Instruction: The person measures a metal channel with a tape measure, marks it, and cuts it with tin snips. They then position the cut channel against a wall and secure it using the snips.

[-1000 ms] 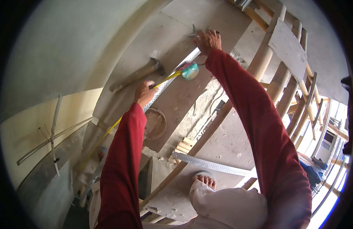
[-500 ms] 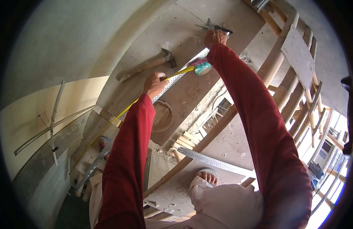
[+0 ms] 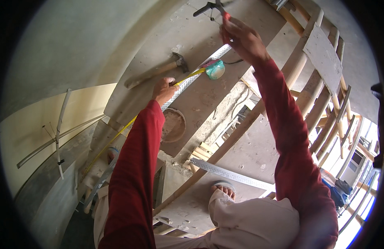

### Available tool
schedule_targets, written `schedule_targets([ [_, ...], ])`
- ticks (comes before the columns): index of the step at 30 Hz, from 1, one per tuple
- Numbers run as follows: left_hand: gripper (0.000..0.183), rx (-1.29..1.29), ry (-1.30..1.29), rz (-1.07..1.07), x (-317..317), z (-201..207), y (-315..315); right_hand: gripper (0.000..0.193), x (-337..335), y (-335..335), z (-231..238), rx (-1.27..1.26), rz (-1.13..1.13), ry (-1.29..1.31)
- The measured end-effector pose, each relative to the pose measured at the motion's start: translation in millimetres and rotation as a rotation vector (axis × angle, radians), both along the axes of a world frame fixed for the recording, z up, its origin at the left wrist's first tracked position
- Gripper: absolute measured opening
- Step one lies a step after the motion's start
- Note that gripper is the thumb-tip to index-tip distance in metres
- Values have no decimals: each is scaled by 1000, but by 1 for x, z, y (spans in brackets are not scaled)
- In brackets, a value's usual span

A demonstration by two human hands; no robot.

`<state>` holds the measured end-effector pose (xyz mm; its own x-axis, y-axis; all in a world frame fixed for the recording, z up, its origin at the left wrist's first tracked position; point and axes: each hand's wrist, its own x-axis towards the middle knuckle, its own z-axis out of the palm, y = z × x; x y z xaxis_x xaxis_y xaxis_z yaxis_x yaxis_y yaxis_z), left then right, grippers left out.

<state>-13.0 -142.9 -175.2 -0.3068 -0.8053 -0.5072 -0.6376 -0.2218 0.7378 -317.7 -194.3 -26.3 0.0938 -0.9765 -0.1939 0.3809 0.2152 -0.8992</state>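
We see left grip (image 3: 164, 90) pinching tape (image 3: 192, 75), hammer (image 3: 158, 72) and strip (image 3: 220, 51) near it; right grip (image 3: 245, 41) clasping black tool (image 3: 205, 8).

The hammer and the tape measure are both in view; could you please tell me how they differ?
The hammer has a long wooden handle and dark head, while the tape measure has a rounded teal case and yellow blade. The hammer lies untouched; the tape measure's blade is drawn out, gripped by the left hand. Both show against the same greyish board.
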Motion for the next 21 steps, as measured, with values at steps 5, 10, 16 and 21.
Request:
schedule_targets([
  [5, 19, 27, 5, -72, -1, 9, -4, 25, 0, 90, 33, 223, -54, -474],
  [10, 19, 14, -43, -118, -2, 18, -4, 29, -6, 127, 42, 133, 204, -447],
  [16, 20, -131, -15, -69, 1, 17, 4, 21, -83, 182, 147, 396, 798, 798],
  [21, 24, 13, 44, 26, 0, 10, 6, 29, -85, 232, 165, 316, 854, 1096],
])
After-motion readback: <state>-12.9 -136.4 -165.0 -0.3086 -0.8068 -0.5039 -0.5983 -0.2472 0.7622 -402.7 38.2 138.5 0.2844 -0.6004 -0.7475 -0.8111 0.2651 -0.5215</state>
